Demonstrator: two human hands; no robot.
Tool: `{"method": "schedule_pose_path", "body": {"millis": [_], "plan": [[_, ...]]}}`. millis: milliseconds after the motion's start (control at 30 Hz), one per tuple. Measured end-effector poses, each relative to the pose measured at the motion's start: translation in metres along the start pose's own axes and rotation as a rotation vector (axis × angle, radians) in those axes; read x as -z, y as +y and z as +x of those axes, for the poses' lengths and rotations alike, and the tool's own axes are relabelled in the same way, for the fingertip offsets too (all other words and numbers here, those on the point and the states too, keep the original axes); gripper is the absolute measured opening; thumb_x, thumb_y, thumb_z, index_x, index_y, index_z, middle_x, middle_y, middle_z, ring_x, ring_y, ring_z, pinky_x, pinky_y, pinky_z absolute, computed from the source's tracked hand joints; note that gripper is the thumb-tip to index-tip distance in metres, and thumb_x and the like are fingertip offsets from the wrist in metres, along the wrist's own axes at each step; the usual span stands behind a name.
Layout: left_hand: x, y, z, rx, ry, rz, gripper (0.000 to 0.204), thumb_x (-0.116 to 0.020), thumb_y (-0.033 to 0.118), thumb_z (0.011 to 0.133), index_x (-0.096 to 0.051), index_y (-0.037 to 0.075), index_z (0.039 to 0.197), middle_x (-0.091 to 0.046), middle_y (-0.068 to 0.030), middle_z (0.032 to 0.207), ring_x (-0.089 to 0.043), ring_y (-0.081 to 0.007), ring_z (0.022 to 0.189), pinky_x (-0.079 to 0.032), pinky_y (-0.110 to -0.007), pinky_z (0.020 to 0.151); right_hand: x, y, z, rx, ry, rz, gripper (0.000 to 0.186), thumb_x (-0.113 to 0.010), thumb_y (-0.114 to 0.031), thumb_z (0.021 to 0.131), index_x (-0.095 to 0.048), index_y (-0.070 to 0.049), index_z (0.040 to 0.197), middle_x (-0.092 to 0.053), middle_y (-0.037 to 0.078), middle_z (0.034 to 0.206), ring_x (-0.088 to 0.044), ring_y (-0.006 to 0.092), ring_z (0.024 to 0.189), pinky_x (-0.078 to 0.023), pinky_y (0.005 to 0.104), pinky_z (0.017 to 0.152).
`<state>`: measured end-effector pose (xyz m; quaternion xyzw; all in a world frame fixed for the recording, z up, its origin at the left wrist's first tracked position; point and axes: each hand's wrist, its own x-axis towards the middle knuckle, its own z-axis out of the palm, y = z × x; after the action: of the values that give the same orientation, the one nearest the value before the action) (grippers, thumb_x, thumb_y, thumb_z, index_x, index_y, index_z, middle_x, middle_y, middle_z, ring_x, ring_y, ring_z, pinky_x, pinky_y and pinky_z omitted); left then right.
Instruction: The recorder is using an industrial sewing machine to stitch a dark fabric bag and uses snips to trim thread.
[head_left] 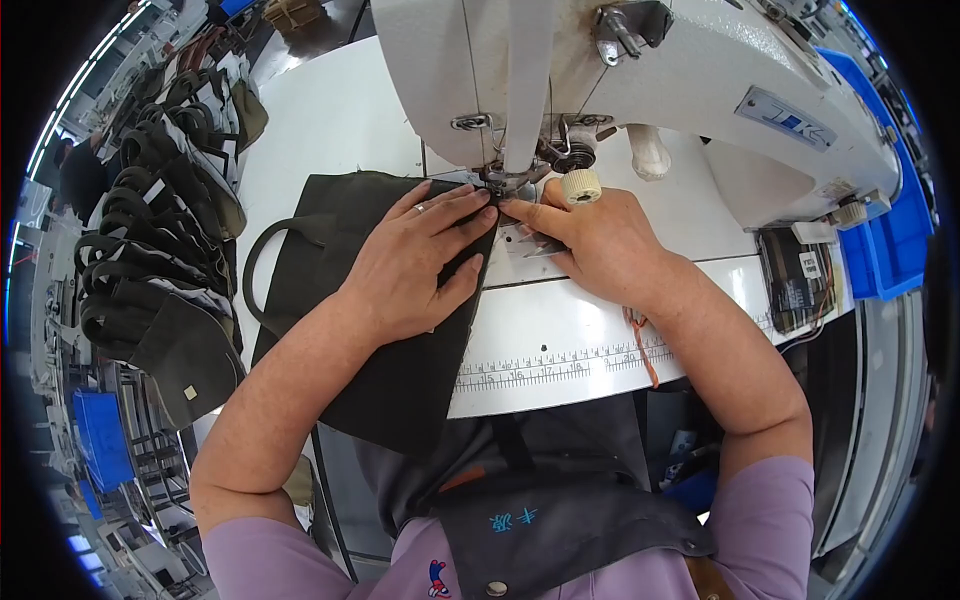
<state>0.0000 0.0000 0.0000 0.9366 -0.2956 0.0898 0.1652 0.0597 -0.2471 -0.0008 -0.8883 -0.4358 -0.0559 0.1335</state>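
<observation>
A dark fabric piece (380,390) with a looped strap (265,250) lies on the white sewing table (530,310). My left hand (410,260) rests open on it, fingers spread toward the presser foot (500,180) of the white sewing machine (450,70). My right hand (610,245) is at the right of the presser foot, index finger reaching to the fabric's edge, other fingers curled. A metal piece (535,243) shows under that hand; whether it is held is unclear. An orange cord (645,350) hangs below my right wrist.
A pile of dark strapped pieces (145,250) stands at left, above a blue bin (98,440). A blue tray (880,255) is beyond the machine at right, near a control box (795,280). A person in dark clothing (80,180) is at the far left.
</observation>
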Motion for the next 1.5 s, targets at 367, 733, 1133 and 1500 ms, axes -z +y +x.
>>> {"method": "schedule_pose_path", "body": {"millis": [367,733,1133,1500], "plan": [[-0.013,0.010,0.005,0.076,0.083,-0.034,0.051,-0.068,0.021,0.090,-0.062,0.006,0.138,-0.056,-0.0147,0.145,-0.052,-0.0323,0.138,-0.036,-0.057,0.119,0.005,0.002,-0.004,-0.011,0.020,-0.030,0.053,-0.079,-0.020,0.079,-0.068,-0.023,0.131,-0.068,0.005,0.104,-0.071,0.0270,0.084,-0.056,0.0416,0.072],[-0.028,0.031,0.010,0.227,0.135,0.048,0.045,-0.065,0.021,0.093,-0.064,0.006,0.136,-0.056,-0.0193,0.145,-0.048,-0.0355,0.142,-0.034,-0.062,0.117,0.003,0.003,-0.005,0.015,0.099,0.031,0.042,-0.077,-0.014,0.079,-0.072,-0.016,0.121,-0.067,0.005,0.099,-0.070,0.0267,0.082,-0.056,0.0416,0.070],[-0.031,0.033,0.013,0.279,0.130,0.097,0.045,-0.060,0.025,0.097,-0.062,0.006,0.138,-0.053,-0.0229,0.147,-0.046,-0.0381,0.143,-0.031,-0.064,0.117,0.008,0.017,-0.012,-0.075,0.198,-0.108,0.032,-0.071,-0.036,0.089,-0.074,-0.016,0.113,-0.069,0.007,0.087,-0.071,0.0288,0.082,-0.055,0.0430,0.070],[-0.001,0.079,-0.044,0.201,-0.101,0.213,0.076,-0.052,0.052,0.102,-0.030,0.009,0.161,-0.019,-0.0161,0.170,-0.018,-0.0355,0.158,-0.008,-0.060,0.125,0.037,-0.015,-0.067,-0.016,0.392,-0.124,0.034,-0.076,-0.022,0.086,-0.071,-0.008,0.116,-0.068,0.012,0.104,-0.065,0.0306,0.101,-0.052,0.0450,0.086]]}}
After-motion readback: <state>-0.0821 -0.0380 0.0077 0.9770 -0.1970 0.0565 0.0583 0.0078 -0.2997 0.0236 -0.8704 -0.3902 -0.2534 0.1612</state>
